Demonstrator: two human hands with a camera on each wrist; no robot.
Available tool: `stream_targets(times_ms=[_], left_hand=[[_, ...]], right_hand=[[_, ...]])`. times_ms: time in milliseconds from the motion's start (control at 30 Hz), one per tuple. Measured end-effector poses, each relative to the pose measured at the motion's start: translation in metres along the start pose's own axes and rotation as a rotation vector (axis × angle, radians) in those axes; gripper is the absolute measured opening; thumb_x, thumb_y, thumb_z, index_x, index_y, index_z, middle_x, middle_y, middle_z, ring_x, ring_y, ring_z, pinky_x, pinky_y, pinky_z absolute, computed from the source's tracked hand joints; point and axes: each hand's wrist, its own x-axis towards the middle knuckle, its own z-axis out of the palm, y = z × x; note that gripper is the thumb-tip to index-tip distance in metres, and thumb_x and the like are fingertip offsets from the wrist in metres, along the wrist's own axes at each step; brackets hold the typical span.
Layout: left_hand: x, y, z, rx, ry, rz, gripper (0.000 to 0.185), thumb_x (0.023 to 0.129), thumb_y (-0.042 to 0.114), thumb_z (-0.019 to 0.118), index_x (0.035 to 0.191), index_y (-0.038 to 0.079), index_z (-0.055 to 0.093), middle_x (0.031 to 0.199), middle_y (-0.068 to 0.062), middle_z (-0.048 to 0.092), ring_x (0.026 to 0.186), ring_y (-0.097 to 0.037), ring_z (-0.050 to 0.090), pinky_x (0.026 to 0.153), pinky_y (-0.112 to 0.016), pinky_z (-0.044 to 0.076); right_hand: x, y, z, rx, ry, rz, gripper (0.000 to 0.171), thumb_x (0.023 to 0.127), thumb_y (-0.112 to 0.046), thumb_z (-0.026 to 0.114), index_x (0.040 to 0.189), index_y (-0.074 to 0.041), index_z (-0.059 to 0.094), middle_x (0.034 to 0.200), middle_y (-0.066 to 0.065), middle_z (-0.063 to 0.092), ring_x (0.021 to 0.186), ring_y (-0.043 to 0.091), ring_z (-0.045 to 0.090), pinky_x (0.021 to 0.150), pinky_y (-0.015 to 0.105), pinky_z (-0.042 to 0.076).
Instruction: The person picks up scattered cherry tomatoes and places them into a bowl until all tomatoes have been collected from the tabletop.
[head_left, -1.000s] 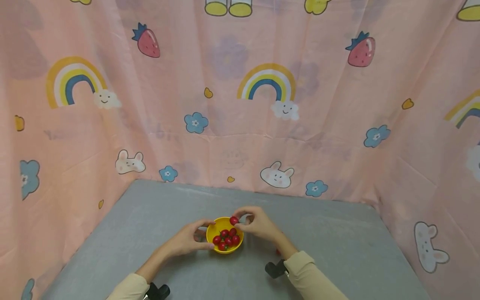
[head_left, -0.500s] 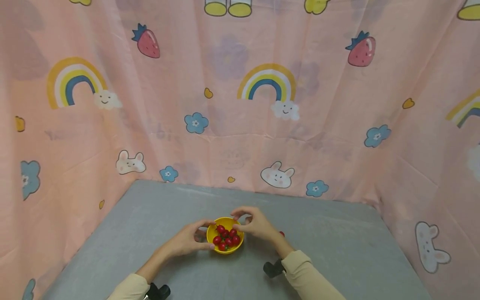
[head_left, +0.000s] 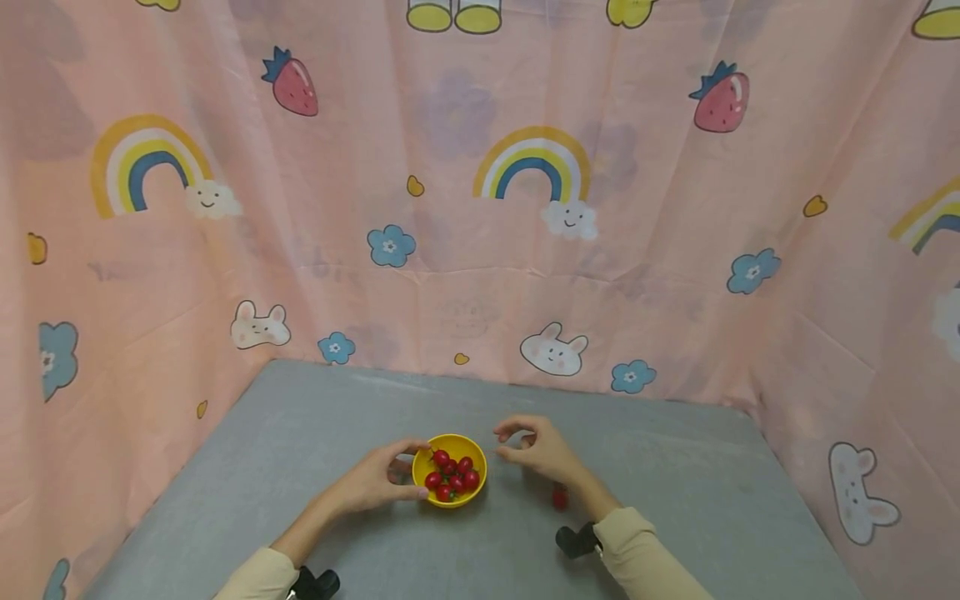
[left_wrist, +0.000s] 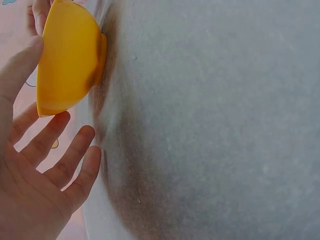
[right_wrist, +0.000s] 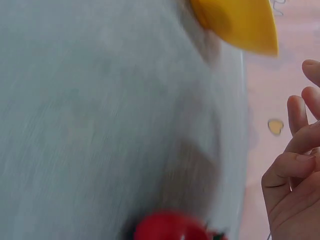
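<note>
Several red cherry tomatoes (head_left: pixel 456 483) lie in a small yellow bowl (head_left: pixel 435 444) on the grey table. My left hand (head_left: pixel 375 477) holds the bowl at its left side, thumb on the near rim and fingertips on the far side. In the left wrist view, the thumb and fingers of that hand (left_wrist: pixel 37 200) touch the bowl (left_wrist: pixel 70 60) while other fingers spread below it. To the right of the bowl, my right hand (head_left: pixel 543 450) hovers with loosely bent fingers and nothing between them. One cherry tomato (head_left: pixel 559 497) lies on the table beside my right forearm, also in the right wrist view (right_wrist: pixel 170 229).
The grey tabletop (head_left: pixel 675 483) reaches back to a pink printed curtain (head_left: pixel 637 317), which hangs behind and along both sides. Dark wrist mounts (head_left: pixel 577 542) stick out inward from the beige sleeves (head_left: pixel 645 554).
My right hand let go of a cherry tomato into the bowl, then moved right, away from the rim. The loose tomato by the forearm shows more. My left hand stays put.
</note>
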Motion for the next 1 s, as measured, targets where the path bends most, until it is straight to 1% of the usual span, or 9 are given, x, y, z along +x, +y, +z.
stream_targets(times_ms=[200, 367, 533, 633, 700, 800, 900, 1000], left_hand=[[-0.001, -0.002, 0.0, 0.018, 0.003, 0.0, 0.062, 0.089, 0.026, 0.082, 0.141, 0.007, 0.054, 0.14, -0.013, 0.056, 0.113, -0.031, 0.064, 0.091, -0.042, 0.055], [0.0, -0.004, 0.0, 0.023, 0.005, -0.01, 0.062, 0.089, 0.027, 0.082, 0.142, 0.01, 0.054, 0.14, -0.011, 0.056, 0.113, -0.029, 0.064, 0.091, -0.04, 0.055], [0.0, -0.006, 0.0, 0.024, 0.001, -0.006, 0.062, 0.09, 0.027, 0.081, 0.142, 0.01, 0.054, 0.14, -0.011, 0.055, 0.114, -0.029, 0.064, 0.091, -0.039, 0.055], [0.001, -0.006, 0.001, 0.025, -0.001, 0.0, 0.061, 0.09, 0.026, 0.081, 0.142, 0.01, 0.054, 0.14, -0.012, 0.056, 0.113, -0.029, 0.064, 0.09, -0.039, 0.056], [0.001, -0.006, 0.001, 0.026, 0.001, 0.002, 0.06, 0.09, 0.026, 0.081, 0.141, 0.01, 0.054, 0.14, -0.011, 0.056, 0.113, -0.029, 0.064, 0.09, -0.039, 0.056], [0.001, -0.006, 0.001, 0.029, 0.005, 0.004, 0.059, 0.09, 0.026, 0.081, 0.141, 0.01, 0.055, 0.14, -0.012, 0.056, 0.113, -0.029, 0.064, 0.09, -0.04, 0.056], [0.0, -0.005, 0.001, 0.032, 0.007, 0.001, 0.06, 0.09, 0.027, 0.081, 0.141, 0.01, 0.054, 0.141, -0.012, 0.055, 0.113, -0.03, 0.064, 0.091, -0.041, 0.055], [0.0, -0.004, 0.001, 0.033, 0.006, -0.003, 0.061, 0.09, 0.028, 0.081, 0.141, 0.009, 0.054, 0.141, -0.012, 0.055, 0.113, -0.03, 0.064, 0.091, -0.042, 0.055]], right_hand=[[-0.018, 0.007, -0.02, -0.015, 0.037, 0.025, 0.03, 0.091, -0.009, 0.078, 0.116, 0.005, 0.068, 0.1, 0.011, 0.067, 0.05, 0.009, 0.037, 0.046, 0.02, 0.034], [-0.031, 0.017, -0.035, -0.053, 0.065, 0.009, 0.03, 0.091, -0.01, 0.078, 0.114, 0.006, 0.068, 0.098, 0.011, 0.067, 0.05, 0.007, 0.037, 0.045, 0.019, 0.034], [-0.046, 0.028, -0.045, -0.081, 0.083, 0.007, 0.03, 0.091, -0.011, 0.078, 0.115, 0.005, 0.068, 0.101, 0.014, 0.067, 0.051, 0.006, 0.038, 0.046, 0.02, 0.035], [-0.056, 0.031, -0.05, -0.105, 0.098, 0.014, 0.032, 0.09, -0.011, 0.08, 0.116, 0.003, 0.068, 0.105, 0.017, 0.067, 0.054, 0.01, 0.04, 0.048, 0.021, 0.035], [-0.061, 0.033, -0.053, -0.126, 0.112, 0.014, 0.035, 0.088, -0.012, 0.082, 0.116, 0.002, 0.069, 0.107, 0.017, 0.068, 0.061, 0.016, 0.046, 0.05, 0.021, 0.035], [-0.066, 0.036, -0.056, -0.161, 0.135, 0.033, 0.04, 0.084, -0.014, 0.086, 0.117, 0.0, 0.069, 0.111, 0.014, 0.068, 0.081, 0.025, 0.057, 0.056, 0.023, 0.037], [-0.069, 0.038, -0.058, -0.187, 0.145, 0.067, 0.045, 0.082, -0.017, 0.088, 0.119, -0.001, 0.069, 0.112, 0.012, 0.069, 0.099, 0.031, 0.06, 0.061, 0.024, 0.039], [-0.07, 0.039, -0.059, -0.208, 0.143, 0.097, 0.048, 0.081, -0.02, 0.089, 0.121, -0.001, 0.068, 0.112, 0.01, 0.069, 0.101, 0.031, 0.06, 0.064, 0.026, 0.04]])
